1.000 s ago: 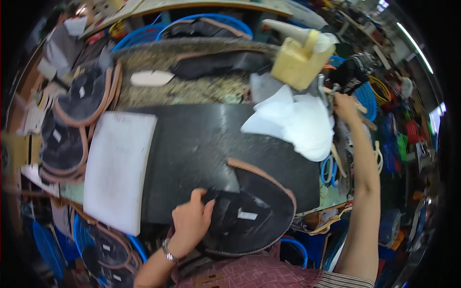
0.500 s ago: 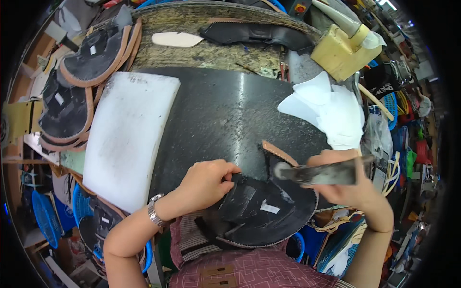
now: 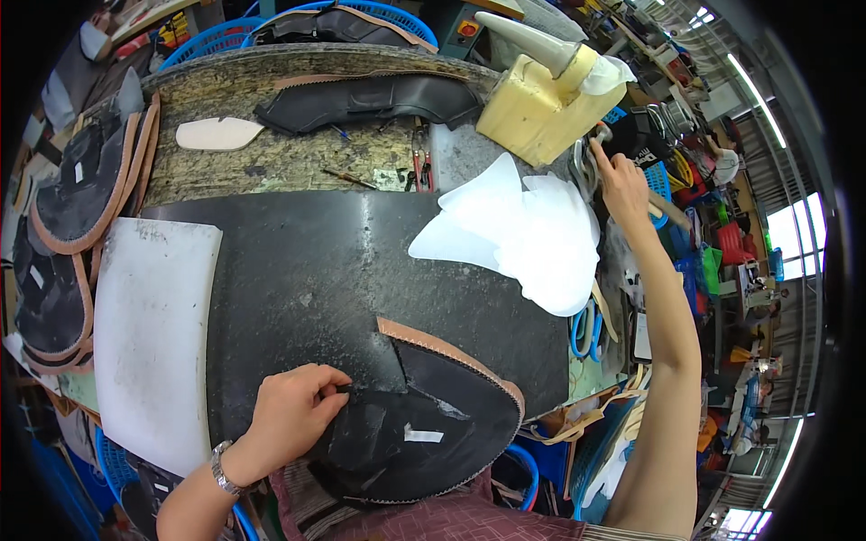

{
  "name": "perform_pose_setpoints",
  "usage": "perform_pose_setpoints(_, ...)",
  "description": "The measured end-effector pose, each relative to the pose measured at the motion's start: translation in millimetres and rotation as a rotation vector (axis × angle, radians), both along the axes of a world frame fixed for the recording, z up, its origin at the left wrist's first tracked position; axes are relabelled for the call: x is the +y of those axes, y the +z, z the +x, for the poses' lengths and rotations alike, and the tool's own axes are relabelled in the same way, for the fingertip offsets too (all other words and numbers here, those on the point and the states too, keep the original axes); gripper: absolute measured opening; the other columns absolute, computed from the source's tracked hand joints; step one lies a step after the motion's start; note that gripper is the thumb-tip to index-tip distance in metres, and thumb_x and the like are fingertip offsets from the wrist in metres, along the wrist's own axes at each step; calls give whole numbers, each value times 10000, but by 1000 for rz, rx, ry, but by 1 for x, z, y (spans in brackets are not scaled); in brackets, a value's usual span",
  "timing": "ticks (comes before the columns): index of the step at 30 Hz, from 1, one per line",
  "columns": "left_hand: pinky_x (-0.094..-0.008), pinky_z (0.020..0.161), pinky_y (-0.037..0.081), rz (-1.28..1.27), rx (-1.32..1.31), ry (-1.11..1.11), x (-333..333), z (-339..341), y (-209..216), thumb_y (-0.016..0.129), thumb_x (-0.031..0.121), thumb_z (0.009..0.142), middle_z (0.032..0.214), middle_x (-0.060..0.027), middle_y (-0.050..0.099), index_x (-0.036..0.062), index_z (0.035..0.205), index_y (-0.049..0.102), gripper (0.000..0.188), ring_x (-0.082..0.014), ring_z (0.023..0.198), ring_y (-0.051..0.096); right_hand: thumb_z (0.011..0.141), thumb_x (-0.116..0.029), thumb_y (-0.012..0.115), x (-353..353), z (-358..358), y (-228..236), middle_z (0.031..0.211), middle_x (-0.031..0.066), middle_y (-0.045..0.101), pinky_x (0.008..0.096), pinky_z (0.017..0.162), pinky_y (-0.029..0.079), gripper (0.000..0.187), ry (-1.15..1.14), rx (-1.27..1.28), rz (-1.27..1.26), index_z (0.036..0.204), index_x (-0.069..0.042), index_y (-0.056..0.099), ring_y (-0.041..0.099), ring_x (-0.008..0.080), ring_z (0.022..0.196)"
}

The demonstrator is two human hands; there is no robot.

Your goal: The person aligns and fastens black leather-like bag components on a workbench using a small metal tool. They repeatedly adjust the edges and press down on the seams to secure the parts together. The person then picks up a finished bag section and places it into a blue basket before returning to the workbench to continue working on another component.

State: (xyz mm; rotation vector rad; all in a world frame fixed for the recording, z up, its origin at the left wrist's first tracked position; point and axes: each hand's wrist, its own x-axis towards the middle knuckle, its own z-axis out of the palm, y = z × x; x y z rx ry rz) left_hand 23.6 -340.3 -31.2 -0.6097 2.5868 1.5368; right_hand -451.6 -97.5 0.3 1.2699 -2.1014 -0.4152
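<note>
My left hand [image 3: 302,410] is pinched closed at the left edge of a curved black shoe-upper-like or bag-like piece [image 3: 433,406], which has a zigzag-cut brown rim and a small white label. It overhangs the near edge of the black work mat [image 3: 298,298], against my lap. Far out to the right, beside the yellow block, my right hand [image 3: 625,189] is closed round what looks like a hammer [image 3: 667,211]. Its wooden handle comes out by the wrist and a small metal head shows past the fingers. The grip itself is partly hidden.
A thick white board [image 3: 153,334] lies left of the mat, with stacked black pieces [image 3: 56,302] beyond it. White sheet pieces [image 3: 550,239] cover the mat's right side. Behind stand a long black piece [image 3: 370,101] and a yellow block [image 3: 541,108] with a horn-shaped metal form [image 3: 528,41].
My right hand has moved from over the black piece, where it held a blurred metal tool, to the far right. The whole view has swung right. My left hand stays at the piece.
</note>
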Motion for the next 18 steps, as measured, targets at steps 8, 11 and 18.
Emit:
perform_pose_setpoints(8, -239, 566, 480, 4, -100, 70, 3, -1, 9, 685, 22, 747, 723, -71, 629, 6, 912, 656, 168, -109, 598, 586, 819, -135, 563, -31, -10, -41, 919, 172, 583, 414, 781, 463, 373, 12, -873, -366, 1183, -55, 577, 562, 333, 875)
perform_pose_setpoints(11, -241, 576, 482, 31, -105, 85, 2, 1, 9, 685, 27, 754, 733, -72, 636, 6, 914, 656, 164, -107, 611, 590, 788, -162, 601, -15, -37, -12, 964, 185, 621, 392, 822, 468, 303, -83, -718, -199, 1069, -61, 652, 588, 343, 922)
perform_pose_setpoints(18, -244, 586, 473, 85, -162, 57, -6, 1, 16, 674, 39, 769, 733, -83, 641, 1, 912, 652, 150, -106, 633, 592, 734, -110, 628, -10, -56, -15, 867, 102, 584, 413, 744, 483, 300, -184, -425, 54, 1031, -151, 627, 572, 305, 895)
